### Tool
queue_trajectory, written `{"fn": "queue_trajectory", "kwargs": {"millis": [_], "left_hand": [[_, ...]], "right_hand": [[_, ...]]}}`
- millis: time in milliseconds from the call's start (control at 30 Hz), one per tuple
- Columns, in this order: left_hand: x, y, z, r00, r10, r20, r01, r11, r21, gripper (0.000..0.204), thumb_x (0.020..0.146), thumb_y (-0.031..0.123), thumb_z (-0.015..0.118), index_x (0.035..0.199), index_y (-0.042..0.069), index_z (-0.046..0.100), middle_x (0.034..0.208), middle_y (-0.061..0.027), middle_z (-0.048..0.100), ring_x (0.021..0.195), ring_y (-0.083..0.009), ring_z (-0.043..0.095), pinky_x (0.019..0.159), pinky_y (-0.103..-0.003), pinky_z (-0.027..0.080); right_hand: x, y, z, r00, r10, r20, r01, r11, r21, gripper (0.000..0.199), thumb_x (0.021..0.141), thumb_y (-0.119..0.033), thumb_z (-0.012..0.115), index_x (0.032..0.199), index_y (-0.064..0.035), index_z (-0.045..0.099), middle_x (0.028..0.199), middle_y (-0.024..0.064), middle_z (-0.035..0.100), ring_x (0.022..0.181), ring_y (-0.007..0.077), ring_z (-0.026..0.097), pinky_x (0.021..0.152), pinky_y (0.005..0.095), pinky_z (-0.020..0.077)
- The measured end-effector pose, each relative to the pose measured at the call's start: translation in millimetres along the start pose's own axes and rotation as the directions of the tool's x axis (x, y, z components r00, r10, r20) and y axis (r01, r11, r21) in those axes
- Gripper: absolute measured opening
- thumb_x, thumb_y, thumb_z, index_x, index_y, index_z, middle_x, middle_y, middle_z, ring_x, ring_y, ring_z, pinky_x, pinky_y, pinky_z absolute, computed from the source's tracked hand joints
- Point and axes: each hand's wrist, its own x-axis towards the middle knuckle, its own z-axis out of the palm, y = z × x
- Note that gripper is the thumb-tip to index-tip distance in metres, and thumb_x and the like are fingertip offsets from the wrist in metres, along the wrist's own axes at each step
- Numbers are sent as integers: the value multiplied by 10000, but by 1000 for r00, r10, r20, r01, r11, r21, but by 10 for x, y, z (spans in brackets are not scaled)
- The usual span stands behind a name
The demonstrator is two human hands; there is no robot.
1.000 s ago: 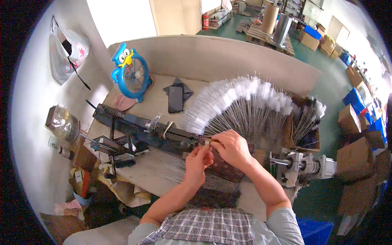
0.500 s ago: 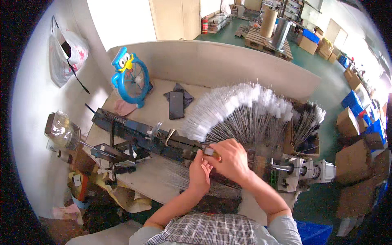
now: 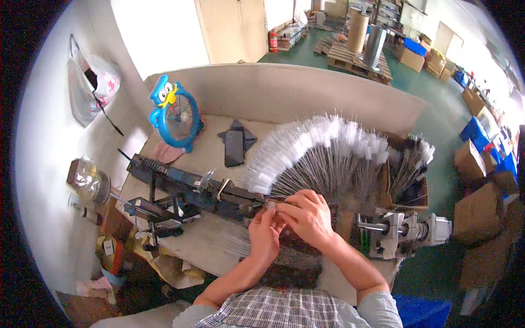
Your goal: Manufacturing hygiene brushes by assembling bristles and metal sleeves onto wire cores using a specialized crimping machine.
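My left hand point(image 3: 265, 232) and my right hand point(image 3: 309, 216) meet at the right end of a long dark metal fixture point(image 3: 186, 181). The fingers of both are pinched together around something small and pale point(image 3: 271, 205), mostly hidden by the fingertips. Just beyond the hands, a wide fan of thin wire brushes point(image 3: 328, 142) with white bristle heads is spread out, stems toward me. Loose thin wires point(image 3: 232, 238) lie on the bench left of my left wrist. Under my forearms is a dark bundle point(image 3: 290, 265), partly covered.
At right stands a motor unit with a shaft point(image 3: 404, 232); behind it, a carton of dark-stemmed brushes point(image 3: 410, 177). A blue duck-shaped fan point(image 3: 178, 120) and a phone point(image 3: 234, 147) sit at the back left. A low partition point(image 3: 284, 87) bounds the bench.
The view has shifted slightly. My right hand has turned and lowered a little, its fingers now closer to the left fingertips. Both hands stay at the fixture's end.
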Motion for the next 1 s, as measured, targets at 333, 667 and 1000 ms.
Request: {"fn": "queue_trajectory", "kwargs": {"millis": [333,667,1000], "left_hand": [[-20,11,57,1000,-21,-18,21,999,-38,78,840,80,553,908,43,545,866,-43,590,772,-157,588,732,-306,491],[-25,2,30,996,-84,-40,77,986,-145,88,821,148,572,802,63,564,806,-38,584,767,-154,578,728,-301,474],[10,-42,-9,997,-69,-22,65,985,-163,76,847,126,542,845,52,560,830,-51,595,769,-158,593,728,-301,476]], "right_hand": [[12,-6,55,1000,9,24,-10,1000,25,228,644,-150,706,871,-149,682,910,5,629,895,217,573,767,344,468],[10,-36,-41,998,36,45,-35,999,-12,230,645,-139,722,870,-113,688,912,23,637,883,225,582,772,341,479],[24,-13,-19,997,35,65,-36,999,14,222,648,-135,717,866,-108,687,904,27,635,881,227,577,769,341,478]]}}
